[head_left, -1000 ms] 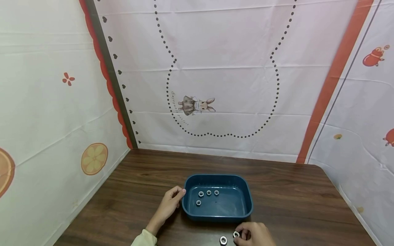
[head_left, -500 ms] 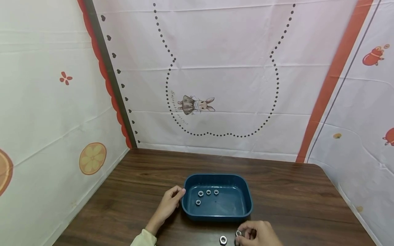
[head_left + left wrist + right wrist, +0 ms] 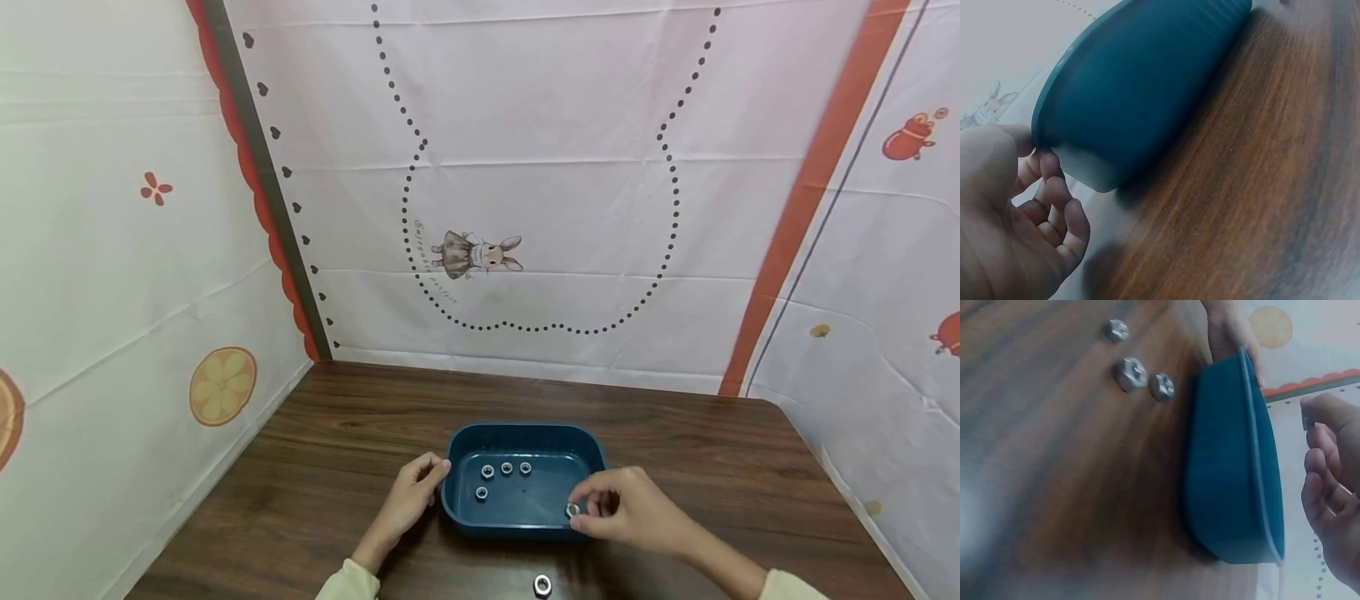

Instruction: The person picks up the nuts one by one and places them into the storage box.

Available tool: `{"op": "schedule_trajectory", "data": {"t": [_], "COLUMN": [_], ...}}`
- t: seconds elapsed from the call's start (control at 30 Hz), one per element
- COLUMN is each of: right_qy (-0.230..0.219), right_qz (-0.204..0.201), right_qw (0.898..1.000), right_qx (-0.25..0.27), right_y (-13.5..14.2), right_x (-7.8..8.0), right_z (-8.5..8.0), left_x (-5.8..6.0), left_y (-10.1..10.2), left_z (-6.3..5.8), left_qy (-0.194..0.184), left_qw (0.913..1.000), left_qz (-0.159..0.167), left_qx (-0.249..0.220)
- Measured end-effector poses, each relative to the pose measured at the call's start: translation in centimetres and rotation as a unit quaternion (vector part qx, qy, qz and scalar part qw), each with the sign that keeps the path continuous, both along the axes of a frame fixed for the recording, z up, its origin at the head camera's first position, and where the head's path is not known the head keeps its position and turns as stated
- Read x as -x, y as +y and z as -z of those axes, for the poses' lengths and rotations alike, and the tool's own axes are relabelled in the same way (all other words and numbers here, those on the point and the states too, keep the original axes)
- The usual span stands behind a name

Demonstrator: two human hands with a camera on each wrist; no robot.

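Observation:
A dark blue plastic tray [image 3: 525, 528] sits on the table, with several metal hex nuts [image 3: 488, 472] on its floor toward the left. At its left side, my left hand [image 3: 408, 492] pinches the rim between thumb and fingers; the left wrist view shows that grip on the tray's rim [image 3: 1054, 78] close up. Thumb and index finger of my right hand [image 3: 630, 508] hold one hex nut [image 3: 573, 510] over the tray's front right corner. In the right wrist view only an edge of that held nut [image 3: 1307, 422] shows.
Outside the tray, one hex nut [image 3: 542, 586] lies on the brown wooden table [image 3: 697, 450] near the head view's lower edge. The right wrist view shows three loose nuts [image 3: 1131, 374] there. Printed white cloth [image 3: 540, 192] walls in the back and sides.
My right hand has lifted the hex nut off the table in front and carried it forward over the tray. The left hand stays at the tray's left rim.

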State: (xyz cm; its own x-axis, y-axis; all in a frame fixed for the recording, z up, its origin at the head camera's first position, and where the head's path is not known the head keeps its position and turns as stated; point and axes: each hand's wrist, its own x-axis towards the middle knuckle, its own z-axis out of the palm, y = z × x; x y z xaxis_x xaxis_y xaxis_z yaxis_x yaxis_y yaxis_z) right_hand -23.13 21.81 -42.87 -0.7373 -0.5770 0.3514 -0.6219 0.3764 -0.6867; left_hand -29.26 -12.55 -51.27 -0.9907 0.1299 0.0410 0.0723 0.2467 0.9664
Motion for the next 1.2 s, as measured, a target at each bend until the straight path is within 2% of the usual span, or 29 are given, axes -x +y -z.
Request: {"op": "schedule_trajectory", "data": {"t": [0.3,0.57,0.8,0.93,1.2], "right_qy": [-0.009,-0.032,-0.074,-0.089,-0.082], "right_qz": [-0.065,-0.081,-0.094,-0.115,-0.16], "right_qw": [0.998,0.994,0.989,0.984,0.975], "right_qx": [-0.017,-0.059,-0.09,-0.099,-0.127], "right_y": [-1.7,-3.8,-5.1,-5.7,-6.9], "right_x": [4.3,7.7,9.4,10.0,10.7], "right_z": [-1.7,-2.7,-1.8,-1.0,0.8], "left_x": [0.0,0.1,-1.5,-1.6,-1.7], "left_y": [-0.3,-0.4,0.4,0.5,0.4], "left_z": [-0.1,-0.1,-2.9,-3.2,-3.3], "left_qy": [0.002,-0.002,-0.011,-0.01,-0.006], "left_qw": [1.0,1.0,0.9996,0.9994,0.9994], "left_qz": [0.006,0.003,0.023,0.029,0.03], "left_qx": [-0.002,-0.006,-0.016,-0.018,-0.015]}}
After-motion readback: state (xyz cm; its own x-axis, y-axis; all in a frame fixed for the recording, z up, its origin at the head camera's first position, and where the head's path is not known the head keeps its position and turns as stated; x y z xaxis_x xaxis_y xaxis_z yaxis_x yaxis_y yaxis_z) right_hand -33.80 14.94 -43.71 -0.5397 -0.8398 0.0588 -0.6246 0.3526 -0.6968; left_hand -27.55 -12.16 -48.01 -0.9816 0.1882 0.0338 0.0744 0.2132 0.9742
